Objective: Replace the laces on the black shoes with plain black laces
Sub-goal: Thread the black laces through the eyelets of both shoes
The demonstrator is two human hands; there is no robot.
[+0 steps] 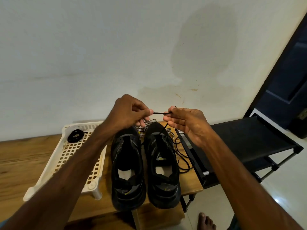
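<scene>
Left hand: raised above the shoes. The thumb and forefinger are pressed together on the black lace, and the other fingers are curled under.
Right hand: palm turned toward the camera. The thumb and forefinger pinch the same lace near its tip, which sticks up past them, and the remaining fingers lie loosely extended below.
Black lace: a short stretch is taut between the two hands. From the right hand it drops to the front eyelets of the right shoe, and its slack lies in loops on the desk just right of that shoe.
Left shoe: stands just beside the right one, with heels toward the camera and toes toward the wall.
Patterned laces: a black-and-white heap at the toes of the shoes, partly hidden by the left hand.
Coiled black lace: lies on the far corner of the white rack, left of the shoes.
Desk: wooden, carrying the rack and the shoes.
Room: a pale, stained wall stands behind. A black shelf is beside the desk on the right, and a dark door is beyond it. The floor is light tile, with a bare foot on it.
Count: two black shoes and two plain black laces. The number of patterned laces cannot be told.
</scene>
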